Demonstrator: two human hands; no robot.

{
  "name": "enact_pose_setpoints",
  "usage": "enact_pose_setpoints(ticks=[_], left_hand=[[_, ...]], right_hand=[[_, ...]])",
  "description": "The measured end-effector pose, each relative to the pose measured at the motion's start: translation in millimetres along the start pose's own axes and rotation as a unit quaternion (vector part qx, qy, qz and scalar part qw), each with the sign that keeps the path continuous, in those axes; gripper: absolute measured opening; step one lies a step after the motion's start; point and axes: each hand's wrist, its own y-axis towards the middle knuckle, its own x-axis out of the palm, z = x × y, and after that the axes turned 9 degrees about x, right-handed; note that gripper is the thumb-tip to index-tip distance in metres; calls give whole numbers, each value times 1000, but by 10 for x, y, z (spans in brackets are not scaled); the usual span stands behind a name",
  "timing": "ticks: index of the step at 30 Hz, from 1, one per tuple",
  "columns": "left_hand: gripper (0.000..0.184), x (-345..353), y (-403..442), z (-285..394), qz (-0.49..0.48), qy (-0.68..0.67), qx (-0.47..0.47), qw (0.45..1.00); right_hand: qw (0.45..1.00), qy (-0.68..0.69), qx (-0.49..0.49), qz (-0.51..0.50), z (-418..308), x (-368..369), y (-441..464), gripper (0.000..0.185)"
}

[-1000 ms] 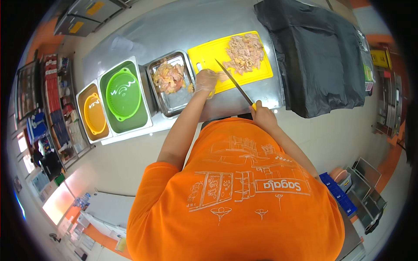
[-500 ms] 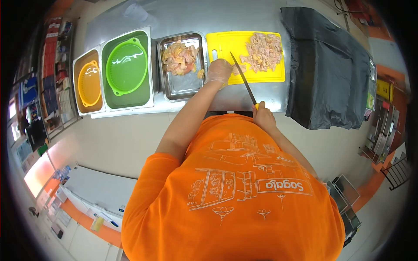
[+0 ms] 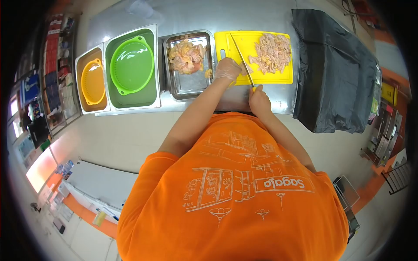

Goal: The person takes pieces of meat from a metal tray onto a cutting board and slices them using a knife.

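Note:
My left hand [image 3: 228,69], in a clear plastic glove, rests at the left front of the yellow cutting board [image 3: 223,40]. Its fingers are curled on a raw chicken piece [image 3: 246,70], part of which is hidden under them. My right hand [image 3: 260,101] grips the yellow handle of a long knife [image 3: 241,57] at the board's front edge. The blade lies across the board just right of my left fingers, its tip toward the far edge. Chopped raw chicken [image 3: 272,53] is heaped on the board's right half.
Left of the board, a steel tray [image 3: 190,82] holds larger raw chicken pieces [image 3: 187,56]. Beyond it stand steel tubs with a green basket [image 3: 133,65] and an orange basket [image 3: 93,81]. Black plastic sheeting [image 3: 333,71] covers something on the right.
My right hand has pushed the knife forward, so its blade reaches farther across the board. My left hand stays on the chicken piece. The whole view has shifted slightly.

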Motion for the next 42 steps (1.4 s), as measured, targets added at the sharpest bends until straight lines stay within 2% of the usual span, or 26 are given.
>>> enact_pose_setpoints(ticks=[3, 5, 8, 10, 15, 16, 19, 22, 25, 28, 31, 34, 37, 40, 42], left_hand=[[40, -142, -42, 113, -39, 20, 4, 999], [41, -130, -76, 102, -18, -10, 4, 1000], [33, 112, 79, -163, -26, -7, 37, 999], [29, 10, 50, -55, -17, -45, 0, 999], [31, 52, 27, -67, 3, -9, 26, 1000], [35, 37, 2, -45, 5, -1, 31, 999], [26, -62, -13, 53, -42, -59, -30, 997], [36, 120, 18, -92, 20, 36, 13, 999], [35, -32, -128, 98, 6, -34, -47, 998], [38, -27, -221, 174, 50, -8, -4, 999], [36, -29, -245, 276, 32, 108, 4, 994], [32, -87, -270, 407, 37, 85, -6, 996], [32, -265, -388, 774, 14, -67, -32, 997], [44, -30, -485, 653, 111, -95, 176, 973], [53, 32, -691, 561, 106, -77, 148, 980]], right_hand=[[1000, 23, -3, 12, -183, 42, 311, 43], [1000, 30, 6, -1, -342, -86, 425, 44], [999, 41, -19, 16, -126, 0, 375, 45], [999, 18, 15, -33, 82, -81, 109, 45], [993, -24, 45, -103, 540, -264, -331, 45], [995, -32, 33, -92, 527, -268, -281, 45], [999, 13, -38, -35, 336, -144, 43, 44], [997, 47, -62, -17, -34, -159, 476, 46], [997, 35, -71, -28, 37, -339, 437, 45], [996, 12, -66, -59, 559, -431, 274, 40], [996, -10, -75, -41, 854, -694, 161, 45], [996, 8, -81, -25, 913, -871, 170, 41], [994, 34, -93, -37, 924, -991, 97, 40], [990, 52, -106, -72, 1023, -979, 37, 41], [986, 51, -127, -95, 1060, -924, 59, 41]])
